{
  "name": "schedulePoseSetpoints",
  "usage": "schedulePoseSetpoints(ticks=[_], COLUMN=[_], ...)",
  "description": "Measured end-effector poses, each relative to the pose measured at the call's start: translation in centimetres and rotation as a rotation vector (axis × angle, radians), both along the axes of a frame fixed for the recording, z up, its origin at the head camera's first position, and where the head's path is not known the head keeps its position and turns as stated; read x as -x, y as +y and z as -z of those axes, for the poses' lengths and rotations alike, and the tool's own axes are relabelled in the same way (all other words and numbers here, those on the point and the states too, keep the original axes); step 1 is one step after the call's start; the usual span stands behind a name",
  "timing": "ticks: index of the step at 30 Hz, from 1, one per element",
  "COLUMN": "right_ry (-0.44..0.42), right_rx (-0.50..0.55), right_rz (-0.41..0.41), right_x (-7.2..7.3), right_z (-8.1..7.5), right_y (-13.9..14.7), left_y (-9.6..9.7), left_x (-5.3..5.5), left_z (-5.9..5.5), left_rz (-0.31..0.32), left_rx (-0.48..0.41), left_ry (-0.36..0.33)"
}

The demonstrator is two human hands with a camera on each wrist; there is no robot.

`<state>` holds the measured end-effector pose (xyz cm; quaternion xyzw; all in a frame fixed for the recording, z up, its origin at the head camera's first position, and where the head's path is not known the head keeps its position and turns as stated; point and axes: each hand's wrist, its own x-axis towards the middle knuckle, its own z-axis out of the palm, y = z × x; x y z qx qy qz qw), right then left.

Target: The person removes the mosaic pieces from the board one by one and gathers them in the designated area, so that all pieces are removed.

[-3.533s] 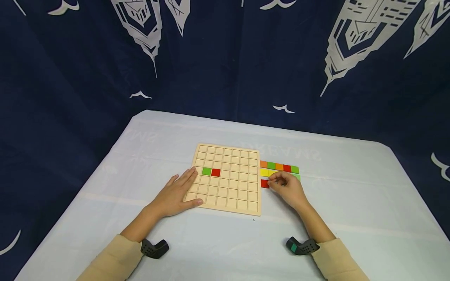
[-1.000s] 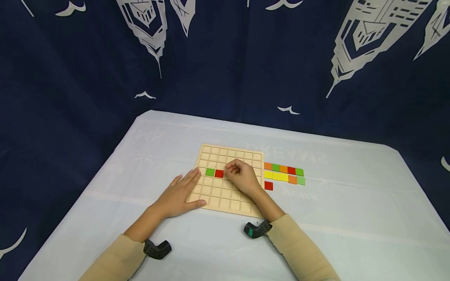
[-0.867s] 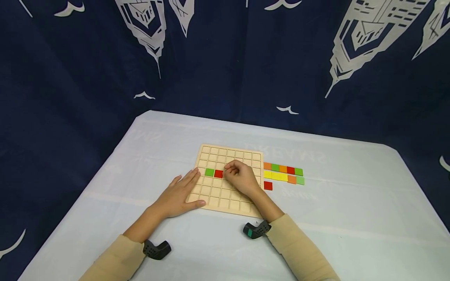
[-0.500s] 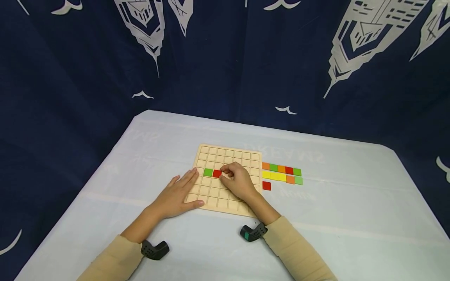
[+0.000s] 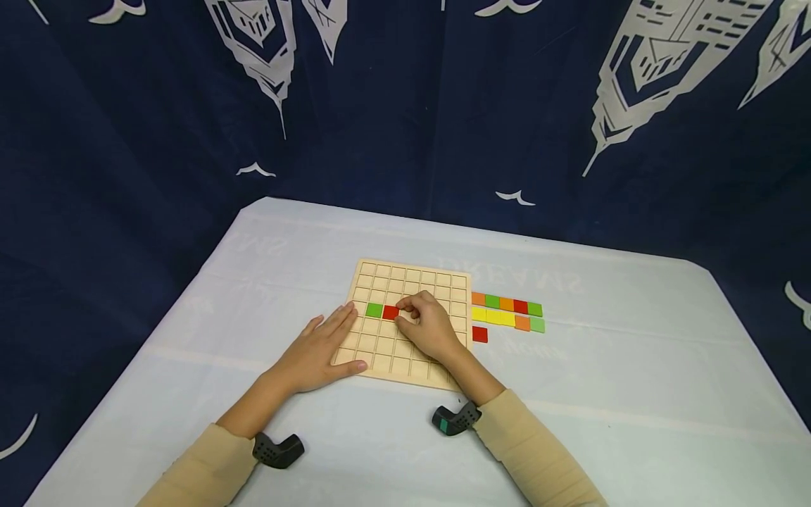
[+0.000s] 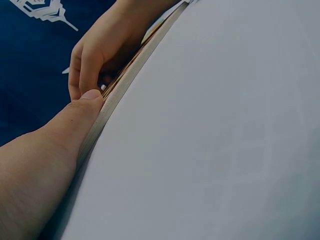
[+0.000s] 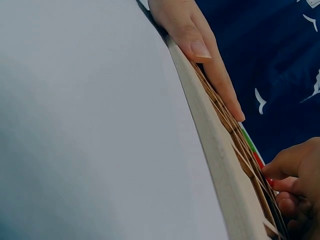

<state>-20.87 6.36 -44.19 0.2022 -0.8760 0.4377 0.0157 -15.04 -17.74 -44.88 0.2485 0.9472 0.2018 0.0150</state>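
A pale wooden grid board (image 5: 405, 366) lies on the table. My left hand (image 5: 317, 352) rests along its left edge, fingers straight on the rim and thumb spread toward the near corner. On the board, a green tile (image 5: 374, 310) and a red tile (image 5: 389, 313) sit side by side in one row. My right hand (image 5: 431, 327) is low over the board, thumb and curled index finger pinching at the red tile's right side. In the right wrist view, red (image 7: 271, 182) shows between the right fingertips, and my left hand (image 7: 192, 40) lies at the board's edge.
Right of the board lie a row of orange, green and red tiles (image 5: 507, 304), a row of yellow, orange and light green tiles (image 5: 500, 318), and a single red tile (image 5: 480, 334). A white cloth covers the table (image 5: 355, 451); a dark blue curtain (image 5: 393, 127) hangs behind.
My right hand has moved left from the loose tiles onto the board, then slightly further left to the red tile's edge. The left hand stays on the board's edge.
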Motion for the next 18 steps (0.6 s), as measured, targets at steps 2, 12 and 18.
schedulePoseSetpoints(ticks=[2, 12, 18], right_ry=[-0.01, -0.05, -0.031], right_rx=[0.003, 0.113, 0.175], right_rz=[-0.001, 0.035, 0.04], right_x=[0.0, 0.05, -0.03], right_z=[-0.06, 0.03, 0.27], right_y=[-0.03, -0.16, -0.1], left_y=[-0.01, -0.03, -0.05], left_x=[0.01, 0.06, 0.1], left_z=[0.02, 0.14, 0.28], left_rz=[-0.001, -0.005, -0.002], left_rx=[0.0, 0.006, 0.003], left_ry=[-0.002, 0.002, 0.009])
